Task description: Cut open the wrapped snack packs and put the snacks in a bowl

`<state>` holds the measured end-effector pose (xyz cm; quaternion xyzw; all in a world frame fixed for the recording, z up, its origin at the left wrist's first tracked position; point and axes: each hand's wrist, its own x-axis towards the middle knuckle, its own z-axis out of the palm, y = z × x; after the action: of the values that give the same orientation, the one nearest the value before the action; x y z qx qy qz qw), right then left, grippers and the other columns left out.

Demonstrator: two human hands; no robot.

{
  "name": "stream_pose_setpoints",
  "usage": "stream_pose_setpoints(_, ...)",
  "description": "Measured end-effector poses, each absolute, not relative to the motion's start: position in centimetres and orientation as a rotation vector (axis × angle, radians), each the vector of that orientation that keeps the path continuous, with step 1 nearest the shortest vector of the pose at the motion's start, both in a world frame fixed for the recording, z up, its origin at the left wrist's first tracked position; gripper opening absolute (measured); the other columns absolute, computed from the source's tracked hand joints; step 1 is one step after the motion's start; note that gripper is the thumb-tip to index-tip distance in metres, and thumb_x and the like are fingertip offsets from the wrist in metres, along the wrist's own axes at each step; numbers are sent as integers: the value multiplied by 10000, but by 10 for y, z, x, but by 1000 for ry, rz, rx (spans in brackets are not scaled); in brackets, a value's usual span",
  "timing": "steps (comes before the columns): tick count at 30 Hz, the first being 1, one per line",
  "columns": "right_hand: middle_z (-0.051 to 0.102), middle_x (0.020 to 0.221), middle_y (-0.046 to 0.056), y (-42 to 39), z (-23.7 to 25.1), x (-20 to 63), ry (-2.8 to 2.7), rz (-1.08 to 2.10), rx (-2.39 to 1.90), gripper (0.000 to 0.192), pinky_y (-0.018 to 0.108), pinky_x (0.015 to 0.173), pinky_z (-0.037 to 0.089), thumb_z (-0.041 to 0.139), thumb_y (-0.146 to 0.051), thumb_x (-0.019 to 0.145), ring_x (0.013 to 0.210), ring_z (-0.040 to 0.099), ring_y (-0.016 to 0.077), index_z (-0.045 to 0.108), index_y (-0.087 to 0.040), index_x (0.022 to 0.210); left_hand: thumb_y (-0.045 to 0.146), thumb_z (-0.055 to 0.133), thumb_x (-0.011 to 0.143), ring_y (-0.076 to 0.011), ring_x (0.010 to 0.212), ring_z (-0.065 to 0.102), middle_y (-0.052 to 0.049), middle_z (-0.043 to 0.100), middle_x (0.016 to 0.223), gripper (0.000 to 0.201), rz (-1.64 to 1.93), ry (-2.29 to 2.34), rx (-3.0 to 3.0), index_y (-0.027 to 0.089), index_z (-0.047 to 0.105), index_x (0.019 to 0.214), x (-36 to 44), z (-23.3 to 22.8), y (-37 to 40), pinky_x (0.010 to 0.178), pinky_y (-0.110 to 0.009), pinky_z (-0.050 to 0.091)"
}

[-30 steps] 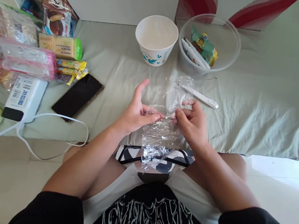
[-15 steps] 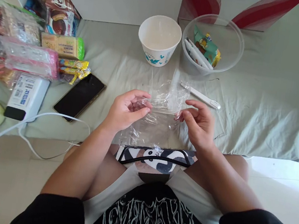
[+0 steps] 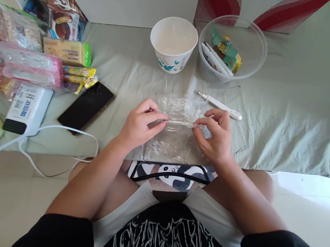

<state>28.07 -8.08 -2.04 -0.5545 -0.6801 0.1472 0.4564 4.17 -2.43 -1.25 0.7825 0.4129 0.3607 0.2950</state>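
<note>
A person's left hand (image 3: 138, 124) and right hand (image 3: 215, 138) each pinched one end of a crumpled clear plastic wrap (image 3: 176, 130), holding it stretched between them above a pale green sheet (image 3: 277, 110). Just beyond lay a white utensil (image 3: 219, 105), a paper cup (image 3: 173, 43) and a clear bowl (image 3: 254, 54).

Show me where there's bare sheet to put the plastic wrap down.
Bare sheet lies right of the clear bowl and white stick. A smaller patch lies between the phone and paper cup. The snack packets crowd the left.
</note>
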Motion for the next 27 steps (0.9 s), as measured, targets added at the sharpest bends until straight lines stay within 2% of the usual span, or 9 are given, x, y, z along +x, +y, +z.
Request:
stream_pose_setpoints(3,726,989,52,-86,-14,280,-1689,501,-1241,70,517,1014,494,634,-217,902,1094,691,271,623,-254,844,299,773,799,-194,933,650,-65,645,997,88,1028,1023,1992,245,775,728,42,-5,-28,835,-356,580)
stream_pose_setpoints(5,713,790,10,-91,-8,278,-1584,814,-1223,100,479,955,527,605,-284,957,898,728,229,576,-257,864,366,782,820,-215,1006,685,-77,700,1052,182,984,924,1815,227,744,709,44,0,-33,910,-381,589)
stream_pose_setpoints(7,640,636,-35,-94,-5,275,-1335,1177,-1245,175,390,749,559,596,-428,988,638,667,180,545,-268,936,478,762,855,-192,833,713,-62,739,912,291,882,901,1558,215,712,741,47,2,-37,784,-359,616)
stream_pose_setpoints(9,604,608,-55,-94,-4,271,-1051,1411,-1250,338,339,606,527,620,-591,947,548,617,169,527,-285,1057,589,743,855,-157,598,666,-16,709,722,376,797,970,1290,223,674,799,51,0,-40,556,-296,570)
stream_pose_setpoints(13,658,736,-35,-88,-6,268,-848,1570,-1178,697,343,639,559,801,-710,726,653,666,184,518,-300,1213,637,760,823,-121,425,593,25,672,616,419,803,1128,1079,244,623,870,57,-7,-37,331,-203,344)
stream_pose_setpoints(16,668,751,-22,-86,-8,267,-938,1706,-1202,555,308,645,552,909,-557,669,664,640,149,615,-248,1025,605,800,795,-126,438,625,34,680,602,427,830,1135,1033,246,616,933,57,-7,-32,333,-191,325)
stream_pose_setpoints(19,654,705,-12,-86,-11,267,-952,1699,-1250,399,278,621,529,845,-546,761,634,603,117,625,-216,806,579,905,659,-174,632,748,8,760,741,577,785,975,900,237,645,1044,56,-2,-29,504,-227,538)
stream_pose_setpoints(22,661,700,-15,-87,-12,269,-910,1651,-1234,389,272,612,530,780,-574,814,627,607,115,623,-217,804,510,944,618,-207,758,785,-45,799,847,560,628,870,867,194,695,1007,56,0,-30,660,-282,625)
stream_pose_setpoints(27,614,576,-60,-85,-9,274,-1063,1580,-1330,310,250,483,451,744,-494,859,495,562,113,632,-220,951,445,831,783,-145,472,662,8,710,603,368,513,990,987,176,692,991,54,0,-30,428,-221,503)
